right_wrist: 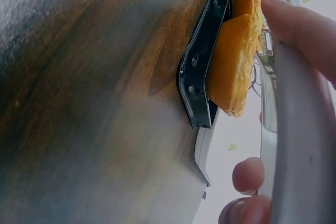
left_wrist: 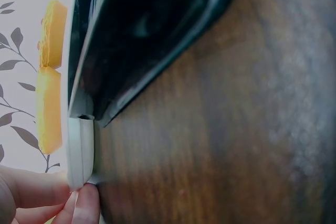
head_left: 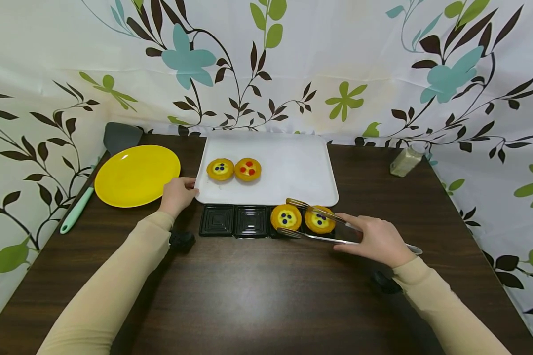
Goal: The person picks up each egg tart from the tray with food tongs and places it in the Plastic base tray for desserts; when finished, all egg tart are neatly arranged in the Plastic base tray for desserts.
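Note:
My left hand (head_left: pixel 177 195) pinches the front left corner of a white tray (head_left: pixel 297 167), thumb above and fingers below in the left wrist view. Two toy egg tarts lie on the tray's left side: one with blue dots (head_left: pixel 220 169), another with red pieces (head_left: pixel 247 170). In my right hand (head_left: pixel 379 239) is a pair of metal tongs (head_left: pixel 337 241). Their spread tips straddle a blue-dotted tart (head_left: pixel 286 218) in the black compartment tray (head_left: pixel 216 220). A similar tart (head_left: pixel 320 220) sits in its rightmost compartment, under the tongs' arms. The two left compartments hold nothing.
A yellow plate (head_left: pixel 137 176) lies at the left, overlapping a spatula with a mint handle (head_left: pixel 77 211). At the back right stands a small shaker jar (head_left: pixel 406 161). A leaf-patterned cloth (head_left: pixel 293 64) borders the dark wooden table (head_left: pixel 248 296).

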`<state>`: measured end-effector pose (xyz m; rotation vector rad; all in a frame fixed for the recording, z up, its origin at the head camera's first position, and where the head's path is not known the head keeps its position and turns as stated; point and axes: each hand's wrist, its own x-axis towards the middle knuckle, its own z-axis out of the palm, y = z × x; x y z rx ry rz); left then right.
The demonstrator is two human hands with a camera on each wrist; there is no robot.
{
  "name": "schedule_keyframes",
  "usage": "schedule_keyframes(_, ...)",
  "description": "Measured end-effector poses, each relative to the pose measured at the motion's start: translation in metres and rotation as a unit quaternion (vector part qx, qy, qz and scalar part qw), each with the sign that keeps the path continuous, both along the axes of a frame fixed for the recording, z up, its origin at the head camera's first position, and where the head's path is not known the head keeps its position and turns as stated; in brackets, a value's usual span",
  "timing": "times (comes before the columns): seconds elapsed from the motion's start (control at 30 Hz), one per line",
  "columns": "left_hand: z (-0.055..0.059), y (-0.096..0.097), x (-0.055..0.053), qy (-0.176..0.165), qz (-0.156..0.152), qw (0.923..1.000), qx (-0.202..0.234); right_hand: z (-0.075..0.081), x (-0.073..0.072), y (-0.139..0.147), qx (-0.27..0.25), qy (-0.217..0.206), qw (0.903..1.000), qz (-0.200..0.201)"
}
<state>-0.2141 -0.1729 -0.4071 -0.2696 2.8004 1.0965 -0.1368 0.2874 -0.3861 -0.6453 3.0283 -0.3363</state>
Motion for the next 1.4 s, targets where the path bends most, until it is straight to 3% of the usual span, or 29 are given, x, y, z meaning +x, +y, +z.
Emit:
schedule_keyframes(0.47,0.002,0.001,0.000,-0.004,0.002,1.0000,-0.002,0.002,0.001,0.001,0.003,0.012,0.9999,0.000)
schedule_keyframes(0.77,0.003,0.002,0.002,0.008,0.003,1.0000,-0.004,0.006,-0.003,0.002,-0.026,0.014,0.9995,-0.007)
schedule_keyframes(1.0,0.005,0.002,0.002,0.003,0.003,1.0000,0.001,0.012,-0.023,-0.006,-0.032,0.023,0.9992,-0.002)
schedule_keyframes(1.4,0.004,-0.001,0.000,0.002,-0.006,1.0000,-0.005,0.024,-0.076,-0.038,-0.014,0.023,0.9994,0.022)
